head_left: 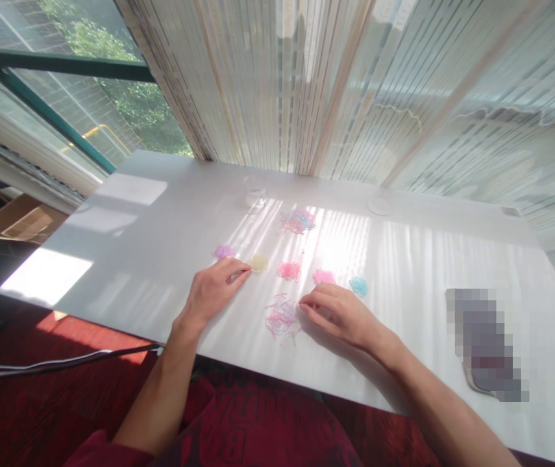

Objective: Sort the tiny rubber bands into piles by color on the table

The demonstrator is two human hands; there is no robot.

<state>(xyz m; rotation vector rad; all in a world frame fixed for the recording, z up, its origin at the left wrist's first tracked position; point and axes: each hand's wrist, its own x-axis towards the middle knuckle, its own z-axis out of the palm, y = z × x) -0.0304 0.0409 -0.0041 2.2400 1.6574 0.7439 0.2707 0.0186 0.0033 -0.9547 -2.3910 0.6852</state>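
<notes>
Small piles of thin coloured loops, which look like little rubber bands, lie on the white table. My left hand [213, 290] has thumb and forefinger pinched together at the edge of the yellow pile [258, 263]; whatever is between them is too small to make out. The purple pile [224, 251] lies just beyond that hand. My right hand [340, 314] is closed, its fingertips beside the mixed pile [281, 318] nearest me. Past its knuckles are the pink pile [324, 276] and the blue pile [358, 286]. Between the hands sits a red-pink pile [289, 270].
Farther back is another mixed pile [297, 221], with a clear container [256, 196] behind it and a clear round lid [379, 205] to the right. A blurred-out phone-like object [486, 347] lies at the right. Curtains [277, 84] hang along the table's back edge [238, 167].
</notes>
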